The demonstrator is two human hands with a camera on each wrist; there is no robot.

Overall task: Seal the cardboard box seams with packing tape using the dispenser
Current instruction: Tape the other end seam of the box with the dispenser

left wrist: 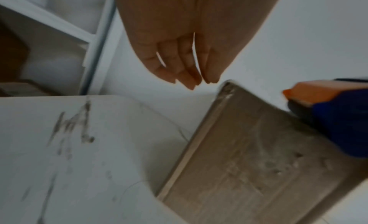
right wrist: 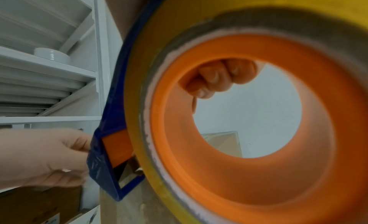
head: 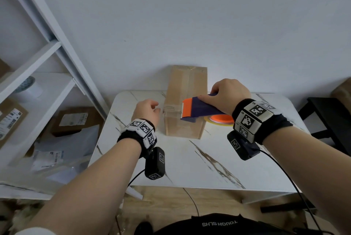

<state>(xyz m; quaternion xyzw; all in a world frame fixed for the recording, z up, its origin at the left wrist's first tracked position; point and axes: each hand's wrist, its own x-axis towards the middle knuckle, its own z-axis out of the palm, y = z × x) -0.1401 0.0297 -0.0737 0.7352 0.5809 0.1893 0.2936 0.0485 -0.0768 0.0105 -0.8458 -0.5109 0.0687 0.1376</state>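
A long cardboard box (head: 185, 90) lies on the white marble table (head: 190, 162), with clear tape running along its top. My right hand (head: 226, 96) grips the blue and orange tape dispenser (head: 197, 109), whose orange blade end sits over the near end of the box top. In the right wrist view the yellow tape roll (right wrist: 259, 10) with its orange core (right wrist: 249, 172) fills the frame, and my fingers (right wrist: 217, 76) curl through it. My left hand (head: 148, 109) hovers at the box's near left corner with relaxed fingers (left wrist: 189, 79), holding nothing. The box (left wrist: 249, 164) lies just below them.
A white shelf unit (head: 47, 48) stands at the left, with parcels (head: 74, 120) and a tape roll (head: 28, 84) on it. A black stand (head: 326, 119) is at the right. Wrist cables hang over the table's near edge.
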